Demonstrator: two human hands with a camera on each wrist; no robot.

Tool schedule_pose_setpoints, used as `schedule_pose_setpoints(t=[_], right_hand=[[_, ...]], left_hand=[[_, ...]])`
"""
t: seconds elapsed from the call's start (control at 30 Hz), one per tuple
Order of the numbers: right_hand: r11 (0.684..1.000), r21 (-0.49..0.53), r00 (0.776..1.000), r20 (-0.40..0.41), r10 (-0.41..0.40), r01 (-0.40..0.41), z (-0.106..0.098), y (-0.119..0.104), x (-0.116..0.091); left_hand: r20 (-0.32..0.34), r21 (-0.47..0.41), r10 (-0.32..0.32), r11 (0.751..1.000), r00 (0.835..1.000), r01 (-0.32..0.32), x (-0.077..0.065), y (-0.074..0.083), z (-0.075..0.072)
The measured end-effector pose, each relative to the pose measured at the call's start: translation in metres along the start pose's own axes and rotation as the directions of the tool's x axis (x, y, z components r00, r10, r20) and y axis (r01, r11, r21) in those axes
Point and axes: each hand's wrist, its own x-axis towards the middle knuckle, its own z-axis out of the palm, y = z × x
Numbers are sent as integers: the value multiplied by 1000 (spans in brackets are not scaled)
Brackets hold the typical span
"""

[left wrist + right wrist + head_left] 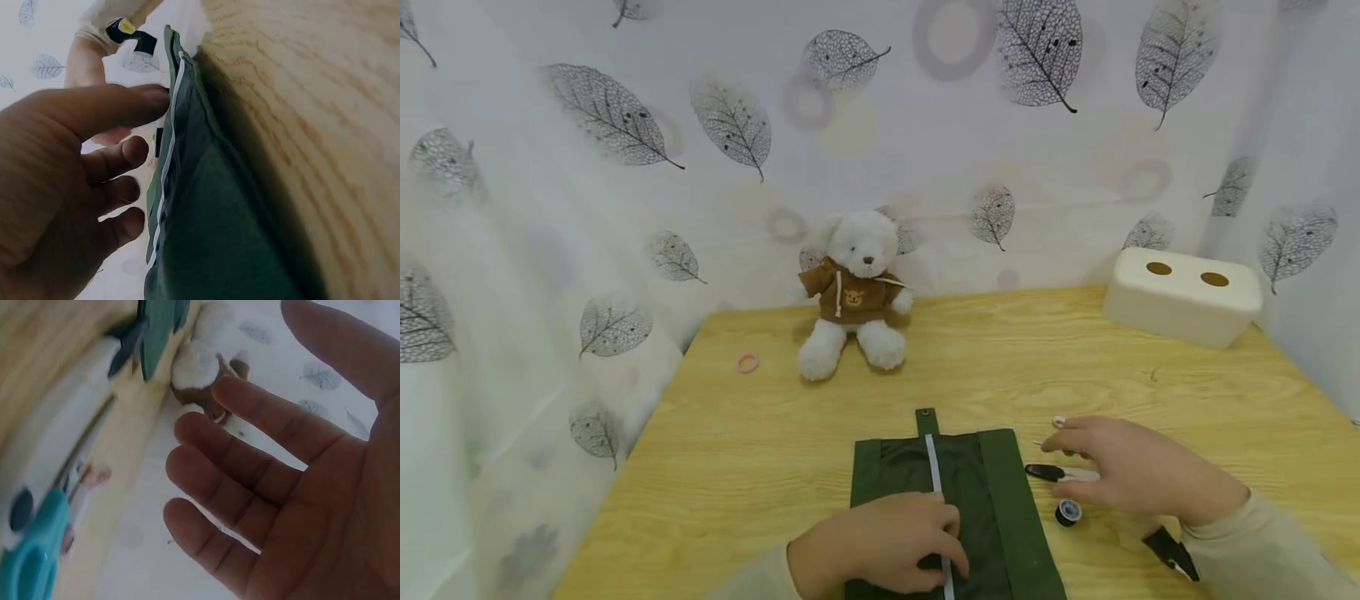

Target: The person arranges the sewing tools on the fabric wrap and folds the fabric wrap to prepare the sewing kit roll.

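Note:
A dark green fabric pouch [1018, 517] lies flat, with a pale strip [934, 462] down its middle and a snap tab at its far end. Over this strip is my left hand [898, 542], its fingers loosely bent; in the left wrist view the thumb reaches the cloth and nothing is gripped. My right hand [1135, 471] hovers right of the pouch with relaxed, spread fingers and an empty palm. Under and beside it lie a white tool with a black tip [59, 419], teal-handled scissors [37, 550] and a black thread spool [1067, 512]. The tool's kind is unclear.
A white teddy bear [853, 287] in a brown hoodie sits at the table's back, with a pink ring [747, 362] to its left. At the back right stands a white box [1183, 300] with two oval holes. Leaf-patterned curtain hangs behind.

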Motion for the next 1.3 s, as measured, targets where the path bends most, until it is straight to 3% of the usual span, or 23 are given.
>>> schedule_pose_setpoints(t=[0.13,0.33,0.53,0.73,0.9,1.1,1.3], right_hand=[[997,78,998,63,4,-9,10,-5,0],[998,55,992,118,35,-42,16,-10,-2],[999,-8,997,75,-30,31,22,-10,-3],[997,-35,996,50,-70,72,22,-10,-1],[990,69,990,56,-127,123,21,-13,5],[942,230,964,50,-262,244,28,-21,12],[914,322,957,69,-282,246,37,-35,17]], left_hand=[[60,-64,15,998,998,-11,-2,3,2],[44,-4,23,1000,999,-22,-2,-3,7],[28,47,16,999,999,-18,-1,-6,4],[21,56,-38,998,999,36,0,-11,0],[1,37,-78,996,997,78,2,-17,-1],[9,13,-90,996,996,90,3,-18,-4],[16,-6,-100,995,995,100,4,-18,-8]])
